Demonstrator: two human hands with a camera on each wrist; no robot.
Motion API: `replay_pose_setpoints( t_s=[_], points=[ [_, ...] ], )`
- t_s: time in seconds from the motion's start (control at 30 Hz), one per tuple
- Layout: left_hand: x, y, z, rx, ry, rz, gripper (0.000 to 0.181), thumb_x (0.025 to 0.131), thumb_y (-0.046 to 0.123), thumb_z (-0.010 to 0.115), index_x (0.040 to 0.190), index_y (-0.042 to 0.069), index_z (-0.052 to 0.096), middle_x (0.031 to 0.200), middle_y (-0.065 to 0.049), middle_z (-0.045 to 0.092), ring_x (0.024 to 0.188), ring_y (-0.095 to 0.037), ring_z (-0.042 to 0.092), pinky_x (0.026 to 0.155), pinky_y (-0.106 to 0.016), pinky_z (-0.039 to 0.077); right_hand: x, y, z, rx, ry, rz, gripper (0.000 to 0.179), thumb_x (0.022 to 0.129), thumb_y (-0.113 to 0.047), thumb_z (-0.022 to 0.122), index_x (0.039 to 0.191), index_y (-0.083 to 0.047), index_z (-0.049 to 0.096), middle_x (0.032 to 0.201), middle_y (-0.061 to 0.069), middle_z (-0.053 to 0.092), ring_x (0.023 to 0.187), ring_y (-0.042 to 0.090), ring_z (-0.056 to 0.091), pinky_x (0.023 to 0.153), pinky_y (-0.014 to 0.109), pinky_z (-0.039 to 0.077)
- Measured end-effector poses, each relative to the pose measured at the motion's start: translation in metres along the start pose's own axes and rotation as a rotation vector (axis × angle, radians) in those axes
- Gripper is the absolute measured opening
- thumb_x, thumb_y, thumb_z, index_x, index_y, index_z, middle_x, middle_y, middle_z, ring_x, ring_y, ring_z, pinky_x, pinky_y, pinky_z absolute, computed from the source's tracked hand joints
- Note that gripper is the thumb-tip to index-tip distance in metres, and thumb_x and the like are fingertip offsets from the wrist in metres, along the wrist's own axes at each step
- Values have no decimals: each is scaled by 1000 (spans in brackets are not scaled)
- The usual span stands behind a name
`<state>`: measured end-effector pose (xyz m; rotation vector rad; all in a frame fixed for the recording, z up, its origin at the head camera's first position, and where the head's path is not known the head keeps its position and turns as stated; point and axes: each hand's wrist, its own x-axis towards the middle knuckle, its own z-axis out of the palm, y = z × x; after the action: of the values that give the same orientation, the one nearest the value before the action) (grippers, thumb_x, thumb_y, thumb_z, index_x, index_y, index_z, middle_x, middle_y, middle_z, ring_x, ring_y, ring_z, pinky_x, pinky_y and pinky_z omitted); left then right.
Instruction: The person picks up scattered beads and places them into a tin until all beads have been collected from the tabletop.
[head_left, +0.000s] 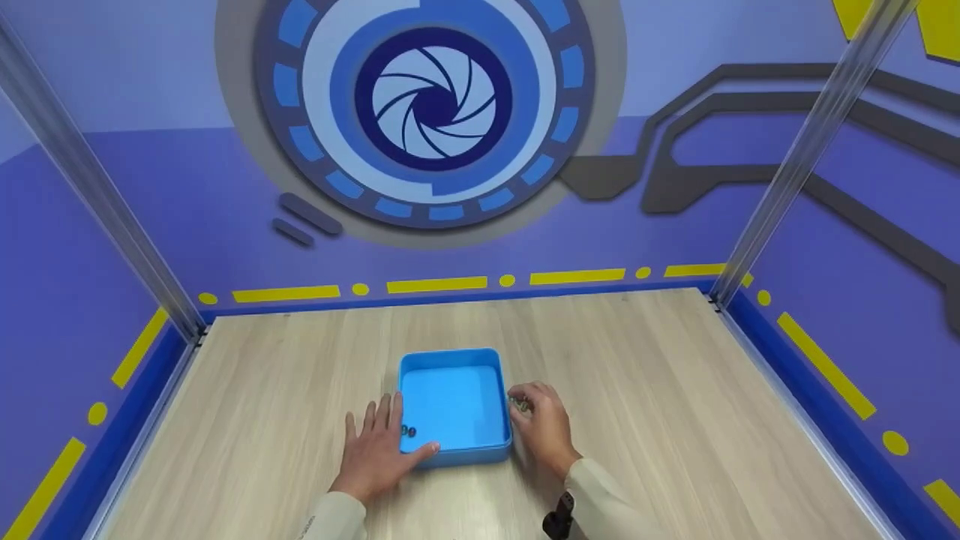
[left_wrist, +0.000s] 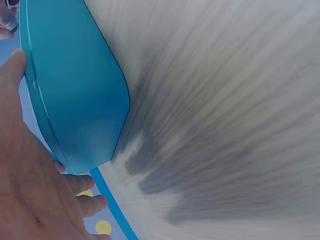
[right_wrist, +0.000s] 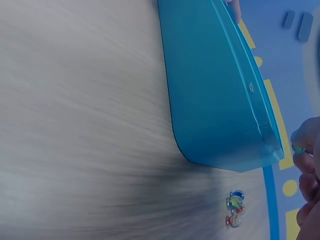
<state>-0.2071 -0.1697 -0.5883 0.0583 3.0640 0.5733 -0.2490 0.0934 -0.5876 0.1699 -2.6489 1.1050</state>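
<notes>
A light-blue square box (head_left: 454,442) stands on the table, its inside facing up. My left hand (head_left: 377,452) rests on its left front corner with spread fingers, the thumb lying over the front rim. Two dark marbles (head_left: 412,432) lie inside the box, close to that hand. Just beyond the right wall is my right hand (head_left: 546,426), its fingers curled. Between its thumb and fingertip it pinches a green marble (right_wrist: 298,149). Several coloured glass marbles (right_wrist: 235,205) sit on the table beside the box, partly covered by this hand in the head view.
The wood-grain table (head_left: 660,390) runs back to a purple-blue wall (head_left: 187,202) with yellow dashes. Metal posts (head_left: 802,157) rise at the two back corners. A black device (head_left: 558,516) is at the right sleeve.
</notes>
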Motion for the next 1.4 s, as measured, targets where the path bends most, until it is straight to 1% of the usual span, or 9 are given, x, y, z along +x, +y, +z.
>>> replay_pose_setpoints(
  t_s=[0.1,0.37,0.6,0.77,0.97,1.2,1.4],
  points=[
    [1,-1,1,-3,0,0,109,77,77,56,153,7,23,157,-20,28,146,-44,22,112,-71,3,0,-1,0,15,-13,19,15,86,-15,71,101,-17,71,100,-5,64,95,9,59,85,32,55],
    [1,-1,1,0,-2,-4,109,77,78,55,153,8,23,158,-19,28,146,-43,23,112,-71,4,2,-2,0,32,-33,28,16,87,-15,70,103,-18,70,103,-3,65,97,11,60,87,34,55],
    [1,-1,1,-2,0,-3,108,77,78,55,153,8,24,158,-19,28,146,-43,24,112,-71,4,2,-5,0,33,-36,4,16,88,-15,70,103,-17,70,102,-3,65,96,14,60,85,35,54],
    [0,-2,0,-3,-2,6,109,77,78,54,153,7,23,157,-19,28,145,-43,24,112,-71,4,2,-6,1,29,-35,-7,16,87,-16,69,103,-17,70,100,-5,64,95,18,61,80,31,53],
    [0,-1,1,-4,-8,13,109,78,78,53,153,7,23,157,-19,28,145,-43,24,112,-71,5,2,-8,2,37,-36,-3,16,88,-16,69,104,-16,70,99,-6,63,96,20,62,81,32,54],
    [0,-2,0,-9,-9,11,108,78,77,54,153,7,23,157,-19,28,145,-43,23,113,-70,4,2,-9,3,25,-16,-60,15,88,-17,70,103,-19,70,97,-7,64,91,13,61,78,28,53],
    [0,-2,0,-17,0,18,107,78,76,56,153,7,24,158,-19,28,145,-43,23,113,-70,4,2,-11,4,37,-20,-82,15,88,-18,70,103,-17,70,97,-7,65,93,20,62,80,30,54]
  ],
)
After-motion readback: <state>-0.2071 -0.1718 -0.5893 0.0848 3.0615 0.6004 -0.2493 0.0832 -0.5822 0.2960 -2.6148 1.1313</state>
